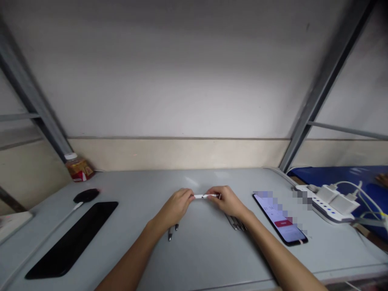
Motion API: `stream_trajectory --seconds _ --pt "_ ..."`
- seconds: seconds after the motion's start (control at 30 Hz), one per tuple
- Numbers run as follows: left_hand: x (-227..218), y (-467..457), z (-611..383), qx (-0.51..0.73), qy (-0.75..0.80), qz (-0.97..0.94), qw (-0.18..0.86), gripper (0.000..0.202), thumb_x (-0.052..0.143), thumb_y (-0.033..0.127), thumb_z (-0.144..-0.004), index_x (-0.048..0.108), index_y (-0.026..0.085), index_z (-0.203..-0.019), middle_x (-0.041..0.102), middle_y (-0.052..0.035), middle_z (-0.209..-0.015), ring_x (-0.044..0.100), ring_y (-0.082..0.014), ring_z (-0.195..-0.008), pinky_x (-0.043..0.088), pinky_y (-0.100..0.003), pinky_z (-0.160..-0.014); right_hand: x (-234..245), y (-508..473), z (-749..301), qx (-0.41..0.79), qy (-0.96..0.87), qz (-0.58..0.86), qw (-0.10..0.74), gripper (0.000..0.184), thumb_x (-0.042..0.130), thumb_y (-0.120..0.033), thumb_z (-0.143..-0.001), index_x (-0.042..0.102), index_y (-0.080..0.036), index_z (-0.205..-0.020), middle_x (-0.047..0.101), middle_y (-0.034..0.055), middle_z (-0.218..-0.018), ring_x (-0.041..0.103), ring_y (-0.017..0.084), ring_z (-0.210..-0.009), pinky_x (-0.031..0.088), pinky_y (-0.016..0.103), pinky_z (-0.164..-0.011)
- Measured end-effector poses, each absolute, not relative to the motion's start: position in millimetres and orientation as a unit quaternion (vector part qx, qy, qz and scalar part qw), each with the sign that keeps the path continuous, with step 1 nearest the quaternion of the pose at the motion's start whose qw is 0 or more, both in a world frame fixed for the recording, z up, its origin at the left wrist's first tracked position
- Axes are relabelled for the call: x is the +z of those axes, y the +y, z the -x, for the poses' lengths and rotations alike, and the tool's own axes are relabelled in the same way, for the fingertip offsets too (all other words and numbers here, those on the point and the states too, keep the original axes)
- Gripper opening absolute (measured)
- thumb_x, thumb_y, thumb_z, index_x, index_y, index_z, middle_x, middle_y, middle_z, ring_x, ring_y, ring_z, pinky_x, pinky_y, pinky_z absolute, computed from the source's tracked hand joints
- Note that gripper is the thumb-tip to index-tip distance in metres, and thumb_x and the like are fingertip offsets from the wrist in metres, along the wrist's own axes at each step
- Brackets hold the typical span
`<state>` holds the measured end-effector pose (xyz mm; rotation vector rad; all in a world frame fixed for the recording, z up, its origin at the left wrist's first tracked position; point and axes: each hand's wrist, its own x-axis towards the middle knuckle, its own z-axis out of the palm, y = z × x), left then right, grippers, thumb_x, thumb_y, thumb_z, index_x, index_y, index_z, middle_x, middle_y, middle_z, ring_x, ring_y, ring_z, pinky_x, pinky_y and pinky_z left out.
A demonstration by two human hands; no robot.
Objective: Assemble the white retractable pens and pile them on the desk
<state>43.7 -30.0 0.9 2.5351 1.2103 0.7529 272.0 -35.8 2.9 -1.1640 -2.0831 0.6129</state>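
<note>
White pen [198, 197] stretches crosswise over the grey desk [200, 258], between the left hand [181, 201], which pinches one end, and the right hand [227, 200], which pinches the other. Slim and straight, its uncovered middle shows a small dark patch.

We see a grey table [197, 258]. On it we find a jar [79, 167] at the back left, a black disc [86, 195] with a cable [56, 227], a black slab [72, 240], two pens [170, 233], a pen bunch [235, 223] to their right, a lit phone [280, 220] and a power strip [325, 209].
</note>
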Motion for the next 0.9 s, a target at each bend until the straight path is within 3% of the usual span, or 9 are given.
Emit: stream_trajectory --seconds 0.07,0.27,0.37,0.63,0.9 --pt "0 -29 -44 0.25 0.41 -0.871 0.099 0.031 0.029 0.031 -0.098 0.054 0.02 -0.083 0.059 -0.0029 -0.084 0.054 -0.0169 -0.079 0.042 -0.03 -0.073 3 -36 -272 0.217 -0.804 0.431 0.348 0.01 0.058 -0.019 -0.083 0.068 -0.019 -0.088 0.064 0.0008 -0.076 0.052 0.013 -0.067 0.036 0.023 -0.061" --pt "-4 -29 -47 0.241 0.44 -0.86 0.089 0.036 0.028 0.033 -0.098 0.05 0.019 -0.074 0.054 -0.0008 -0.071 0.051 -0.0153 -0.067 0.039 -0.028 -0.065 0 -36 -270 0.143 -0.816 0.415 0.376 0.018 0.061 -0.004 -0.075 0.064 -0.02 -0.084 0.061 0.0025 -0.086 0.053 0.016 -0.082 0.039 0.025 -0.072" --pt "-3 -29 -46 0.246 0.452 -0.852 0.096 0.034 0.031 0.035 -0.097 0.053 0.019 -0.076 0.056 -0.0014 -0.074 0.054 -0.0161 -0.071 0.041 -0.029 -0.067 -2 -34 -271 0.116 -0.825 0.412 0.369 0.025 0.058 -0.001 -0.076 0.064 -0.021 -0.089 0.06 0.0031 -0.089 0.052 0.017 -0.086 0.04 0.026 -0.075" --pt "2 -29 -41 0.288 0.411 -0.858 0.112 0.03 0.037 0.025 -0.094 0.06 0.027 -0.114 0.067 -0.0024 -0.104 0.06 -0.0185 -0.097 0.045 -0.034 -0.088 -7 -26 -283 0.065 -0.813 0.474 0.332 0.02 0.06 -0.012 -0.082 0.07 -0.022 -0.096 0.061 0.005 -0.091 0.056 0.017 -0.081 0.043 0.026 -0.071" --pt "2 -23 -37 0.288 0.44 -0.846 0.086 0.028 0.035 0.025 -0.094 0.062 0.026 -0.101 0.066 -0.0034 -0.09 0.063 -0.0197 -0.09 0.049 -0.034 -0.08 -13 -13 -299 -0.012 -0.803 0.493 0.335 0.017 0.065 -0.017 -0.082 0.073 -0.024 -0.096 0.064 0.0054 -0.089 0.057 0.019 -0.085 0.043 0.028 -0.074"
